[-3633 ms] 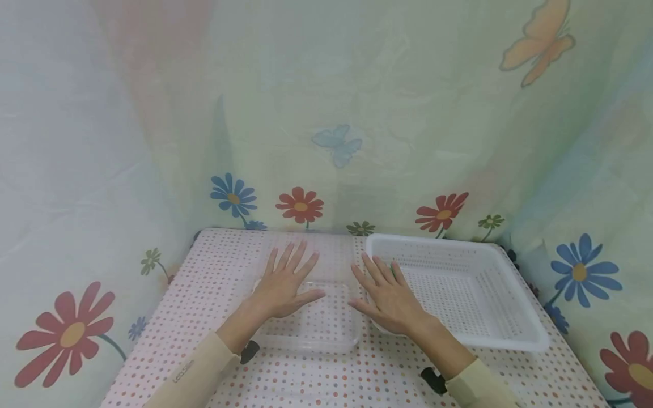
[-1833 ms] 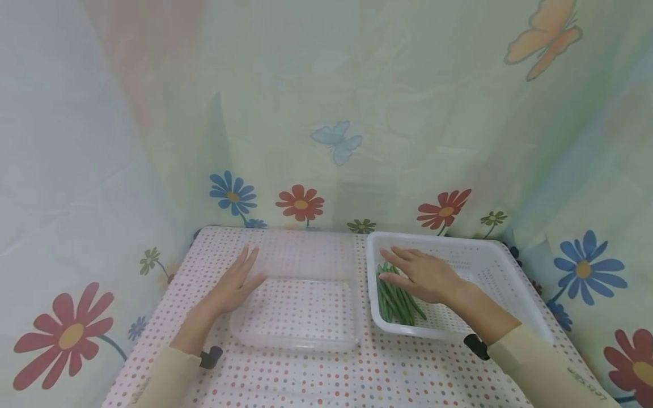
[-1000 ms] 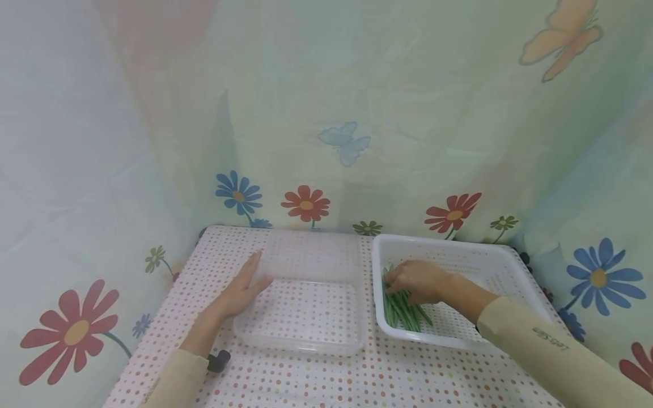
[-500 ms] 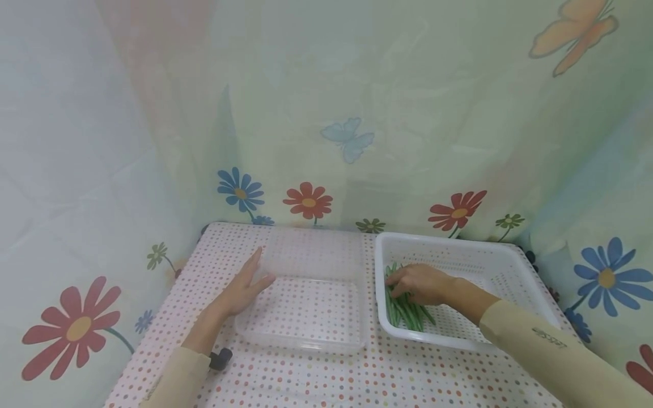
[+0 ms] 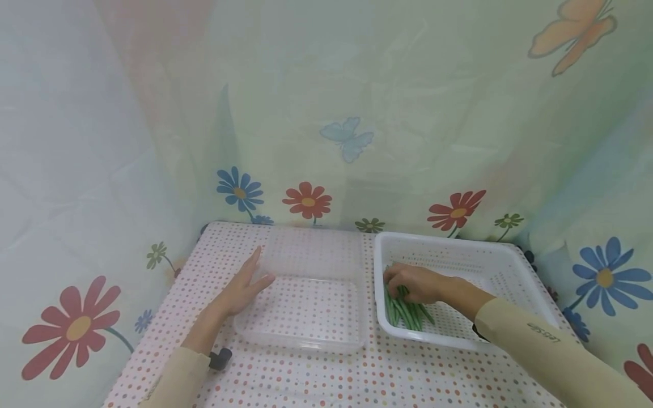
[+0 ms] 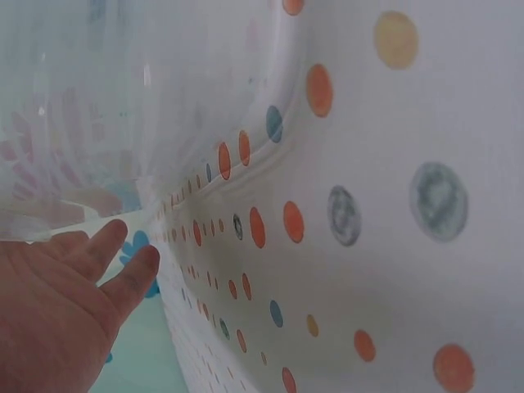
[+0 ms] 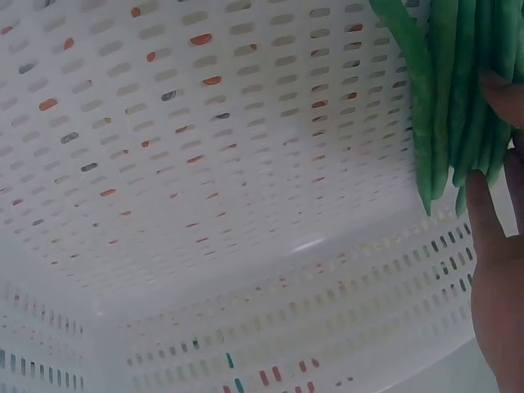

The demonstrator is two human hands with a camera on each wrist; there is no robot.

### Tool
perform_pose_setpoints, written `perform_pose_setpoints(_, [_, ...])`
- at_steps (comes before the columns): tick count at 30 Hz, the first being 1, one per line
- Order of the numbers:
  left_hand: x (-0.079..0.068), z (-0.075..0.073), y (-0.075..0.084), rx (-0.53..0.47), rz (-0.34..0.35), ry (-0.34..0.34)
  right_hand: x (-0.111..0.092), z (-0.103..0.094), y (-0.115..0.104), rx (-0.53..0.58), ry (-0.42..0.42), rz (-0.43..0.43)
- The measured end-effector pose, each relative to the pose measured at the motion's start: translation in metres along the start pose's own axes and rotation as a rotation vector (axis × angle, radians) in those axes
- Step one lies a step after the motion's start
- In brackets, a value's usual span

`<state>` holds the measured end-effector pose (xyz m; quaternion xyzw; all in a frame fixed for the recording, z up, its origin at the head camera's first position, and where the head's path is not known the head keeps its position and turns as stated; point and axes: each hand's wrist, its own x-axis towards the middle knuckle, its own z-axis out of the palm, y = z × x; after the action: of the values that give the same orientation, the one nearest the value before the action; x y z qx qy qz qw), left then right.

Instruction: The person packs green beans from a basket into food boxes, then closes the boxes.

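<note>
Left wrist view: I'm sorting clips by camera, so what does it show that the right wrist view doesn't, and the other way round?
Only the left wrist view shows the left hand and clear container. Only the right wrist view shows the right hand, green beans and white basket. Both show the dotted cloth, though in the second only through the basket's slots.

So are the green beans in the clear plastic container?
No, the green beans lie in the white perforated basket, with the right hand on them.
</note>
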<state>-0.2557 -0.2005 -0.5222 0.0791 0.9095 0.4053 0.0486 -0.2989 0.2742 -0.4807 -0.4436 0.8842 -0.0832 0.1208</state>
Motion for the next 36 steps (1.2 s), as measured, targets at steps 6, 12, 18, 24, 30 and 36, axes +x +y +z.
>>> perform_pose_setpoints(6, [0.001, 0.001, -0.004, 0.009, -0.001, 0.004, 0.0, 0.0, 0.0, -0.043, 0.002, 0.002])
perform_pose_setpoints(12, [0.001, 0.001, -0.006, 0.013, -0.005, 0.001, -0.003, -0.003, -0.002, -0.128, 0.003, -0.022])
perform_pose_setpoints(18, [0.001, 0.002, -0.005, 0.014, 0.0, 0.001, -0.004, -0.004, -0.002, -0.124, 0.016, -0.042])
perform_pose_setpoints(24, [0.002, 0.002, -0.006, 0.002, -0.003, -0.006, -0.004, -0.006, -0.002, -0.096, 0.033, -0.047])
perform_pose_setpoints(30, [0.001, 0.002, -0.007, -0.003, -0.003, -0.011, -0.005, -0.008, -0.004, -0.105, 0.051, -0.081])
perform_pose_setpoints(36, [0.001, -0.001, -0.004, 0.017, -0.03, -0.013, -0.006, -0.014, -0.006, -0.139, 0.065, -0.091])
